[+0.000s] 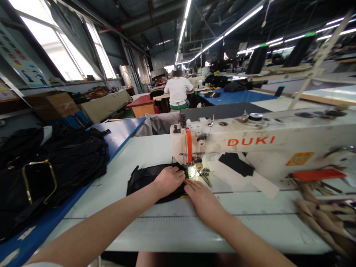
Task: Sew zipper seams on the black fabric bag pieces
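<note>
A black fabric piece [144,180], padded-looking and pouch-like, lies under the head of a white sewing machine [214,135]. My left hand [170,181] rests on top of it, fingers curled down onto the cloth close to the needle area. From the right, my right hand [198,193] meets its near right edge, with the fingers together and their tips by the left thumb. Both hands are closed on the fabric; the undersides of the fingers are hidden. The presser foot is mostly hidden behind the fabric and fingers, beside a lit metal plate [191,172].
At left, a heap of black fabric [80,159] with a gold metal frame [26,181] lies on a blue table [62,211]. White and black scraps [236,165] sit under the machine arm. Tan cloth strips [314,218] lie at right. A person in white [178,91] sits ahead.
</note>
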The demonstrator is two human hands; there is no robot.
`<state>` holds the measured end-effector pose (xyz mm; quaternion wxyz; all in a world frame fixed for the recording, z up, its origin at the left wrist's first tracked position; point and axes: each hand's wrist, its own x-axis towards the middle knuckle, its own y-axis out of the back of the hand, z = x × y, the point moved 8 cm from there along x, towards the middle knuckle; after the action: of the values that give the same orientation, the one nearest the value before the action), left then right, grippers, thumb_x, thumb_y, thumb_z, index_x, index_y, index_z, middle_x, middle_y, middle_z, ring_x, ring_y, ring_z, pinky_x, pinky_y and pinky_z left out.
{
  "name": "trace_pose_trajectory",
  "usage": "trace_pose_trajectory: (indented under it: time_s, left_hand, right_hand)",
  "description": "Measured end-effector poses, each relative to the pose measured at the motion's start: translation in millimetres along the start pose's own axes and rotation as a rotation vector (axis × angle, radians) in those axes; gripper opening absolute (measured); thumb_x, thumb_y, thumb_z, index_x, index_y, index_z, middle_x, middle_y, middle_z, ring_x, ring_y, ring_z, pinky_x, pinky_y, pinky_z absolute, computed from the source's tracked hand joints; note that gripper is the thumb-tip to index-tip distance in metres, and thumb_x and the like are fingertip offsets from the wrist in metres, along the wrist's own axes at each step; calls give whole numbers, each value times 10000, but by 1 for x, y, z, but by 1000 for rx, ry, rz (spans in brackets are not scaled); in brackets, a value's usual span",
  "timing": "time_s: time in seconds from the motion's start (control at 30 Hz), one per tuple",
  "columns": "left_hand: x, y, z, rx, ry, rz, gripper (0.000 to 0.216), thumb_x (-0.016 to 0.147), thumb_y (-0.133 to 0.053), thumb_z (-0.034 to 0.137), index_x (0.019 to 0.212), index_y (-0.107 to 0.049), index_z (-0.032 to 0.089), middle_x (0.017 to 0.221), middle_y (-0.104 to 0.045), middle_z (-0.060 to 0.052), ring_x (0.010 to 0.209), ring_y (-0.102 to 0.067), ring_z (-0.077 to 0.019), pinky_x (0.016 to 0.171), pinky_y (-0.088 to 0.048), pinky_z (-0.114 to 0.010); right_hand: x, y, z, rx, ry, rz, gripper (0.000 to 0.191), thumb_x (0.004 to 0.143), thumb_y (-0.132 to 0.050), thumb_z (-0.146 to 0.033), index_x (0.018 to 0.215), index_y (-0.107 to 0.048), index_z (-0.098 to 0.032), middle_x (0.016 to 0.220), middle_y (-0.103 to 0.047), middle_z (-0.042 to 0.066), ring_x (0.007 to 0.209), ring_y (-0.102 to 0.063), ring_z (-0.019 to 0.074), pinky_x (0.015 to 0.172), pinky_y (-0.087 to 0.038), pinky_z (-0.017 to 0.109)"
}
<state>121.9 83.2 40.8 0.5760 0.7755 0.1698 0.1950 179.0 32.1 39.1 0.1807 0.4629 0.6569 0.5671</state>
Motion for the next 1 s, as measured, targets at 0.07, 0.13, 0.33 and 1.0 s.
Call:
trace_pose_trajectory:
  time_s: [0.07,0.13,0.33,1.0]
  left_hand:
    - [0,0,0,-26,10,-12,118,913,-473,163,908,-589,140,894,-645,-82,851,-546,-217,675,-419,-333]
    - [0,2,0,-43,20,-22,107,908,-484,172,902,-587,148,890,-645,-77,856,-541,-217,690,-416,-334]
    - [-5,15,3,-113,108,22,195,923,-416,209,942,-605,164,966,-650,-71,906,-521,-221,751,-394,-360]
    - [-13,16,12,-146,297,58,233,888,-437,226,1067,-563,145,1101,-617,-107,1001,-487,-260,836,-349,-424]
  right_hand:
    - [-2,-1,-1,1,3,4,336,810,-447,3,1100,-587,-93,1239,-579,171,1185,-494,233,1023,-387,403]
    - [-7,-3,-2,12,6,-1,355,793,-453,18,1103,-590,-89,1214,-598,166,1148,-525,235,1007,-407,399]
    - [-20,-8,-6,67,40,-35,350,769,-466,22,1049,-622,-118,1265,-571,142,1178,-502,247,1011,-406,406]
    - [17,18,37,-77,34,36,228,885,-455,-145,999,-649,-180,867,-611,65,840,-530,205,765,-417,341]
